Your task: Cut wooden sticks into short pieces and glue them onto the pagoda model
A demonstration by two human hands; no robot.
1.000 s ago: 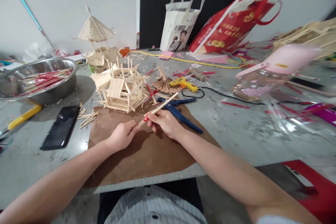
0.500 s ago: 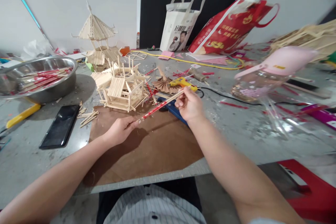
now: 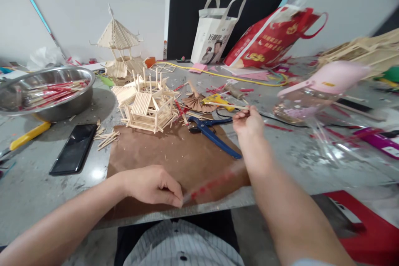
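My left hand is closed near the table's front edge, pinching one end of a clear plastic wrapper with red print, which is blurred by motion. Wooden chopsticks point leftward from my closed right hand, above a yellow glue gun. Blue-handled pliers lie on the brown paper sheet, left of that hand. Behind the sheet stands a small stick-built house frame, with a taller stick pagoda farther back.
At left are a steel bowl of wrapped chopsticks, a black phone, a yellow-handled tool and short cut sticks. A pink-lidded bottle stands right. A white bag and red bag are at the back.
The wrapper has come off the chopsticks. My left hand has moved down towards me with it, while my right hand has shifted to the right with the bare chopsticks.
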